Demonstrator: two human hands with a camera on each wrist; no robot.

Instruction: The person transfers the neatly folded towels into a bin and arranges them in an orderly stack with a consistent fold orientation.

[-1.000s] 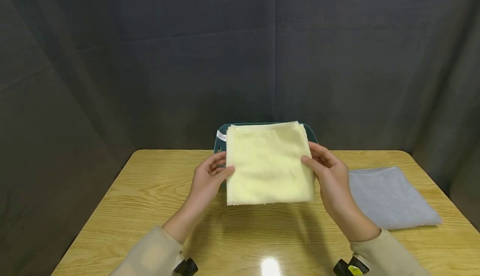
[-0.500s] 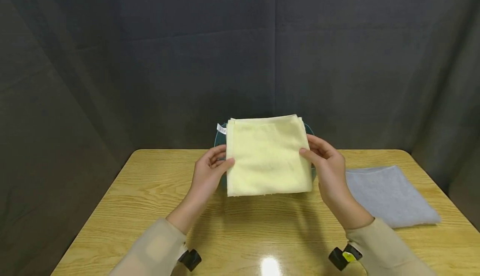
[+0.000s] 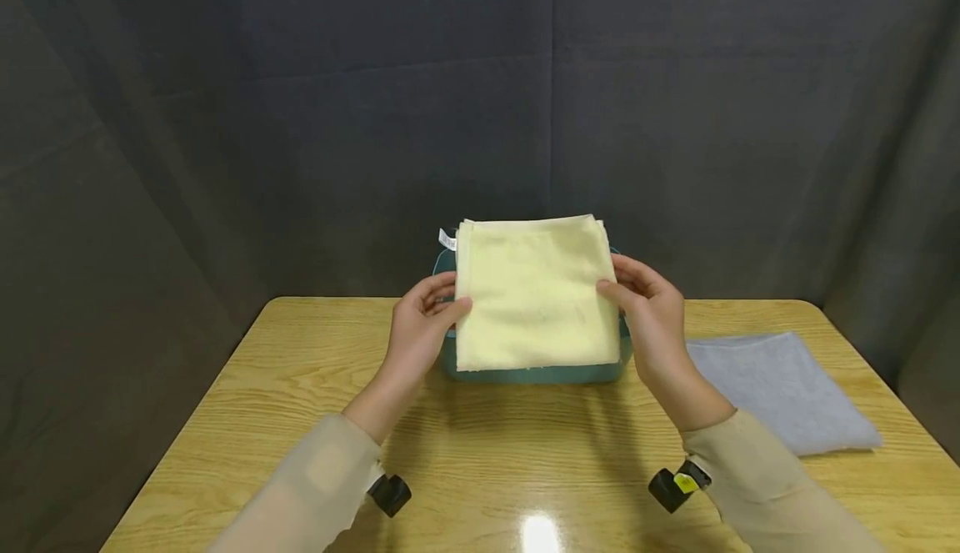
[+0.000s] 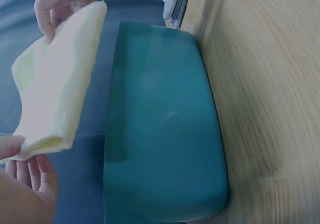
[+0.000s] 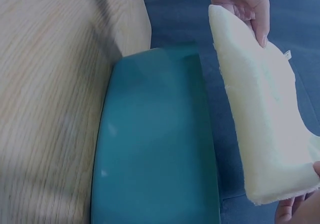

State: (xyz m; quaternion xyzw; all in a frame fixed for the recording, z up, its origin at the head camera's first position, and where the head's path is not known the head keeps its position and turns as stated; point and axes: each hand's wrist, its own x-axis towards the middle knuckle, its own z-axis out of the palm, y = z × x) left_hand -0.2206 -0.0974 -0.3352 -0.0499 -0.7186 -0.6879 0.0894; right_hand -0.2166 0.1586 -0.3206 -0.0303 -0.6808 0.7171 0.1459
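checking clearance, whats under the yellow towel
A teal bin sits below the folded yellow towel, which the left hand and right hand hold clear above it. The wrist views show no contact. The bin's inside stays hidden.

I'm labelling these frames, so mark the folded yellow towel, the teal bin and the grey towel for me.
yellow towel (image 3: 534, 294), head view, middle of its top face.
teal bin (image 4: 160, 129), left wrist view, middle of its outer wall.
grey towel (image 3: 780, 390), head view, middle of its flat surface.

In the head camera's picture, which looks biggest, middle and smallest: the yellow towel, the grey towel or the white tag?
1. Yellow towel, though held up nearer the camera.
2. Grey towel, close behind, so unsure.
3. White tag, clearly smallest.
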